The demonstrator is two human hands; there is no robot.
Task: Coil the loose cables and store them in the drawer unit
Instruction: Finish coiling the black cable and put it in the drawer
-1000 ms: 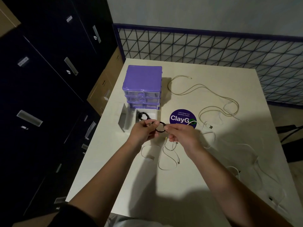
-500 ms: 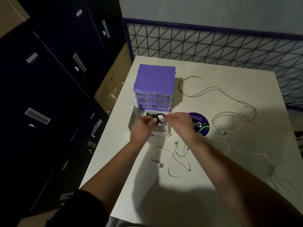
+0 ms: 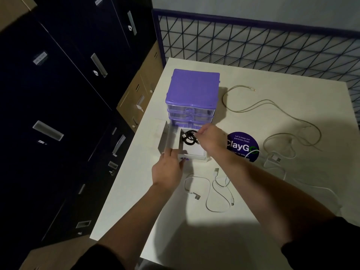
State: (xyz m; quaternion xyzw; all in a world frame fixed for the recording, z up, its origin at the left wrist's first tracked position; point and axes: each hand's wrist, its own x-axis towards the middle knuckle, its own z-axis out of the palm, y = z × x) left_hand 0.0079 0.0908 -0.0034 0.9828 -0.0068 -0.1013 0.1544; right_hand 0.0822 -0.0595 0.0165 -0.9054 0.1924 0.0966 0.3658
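- Black coiled cable (image 3: 189,137) now sits inside the pulled-out drawer (image 3: 194,151); my right hand (image 3: 211,140) pinches it.
- Left hand (image 3: 168,170), fingers straight, has dropped to the drawer front; I judge release is next.

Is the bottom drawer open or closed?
Open. The bottom drawer sticks out from the purple drawer unit, black coiled cable showing inside.
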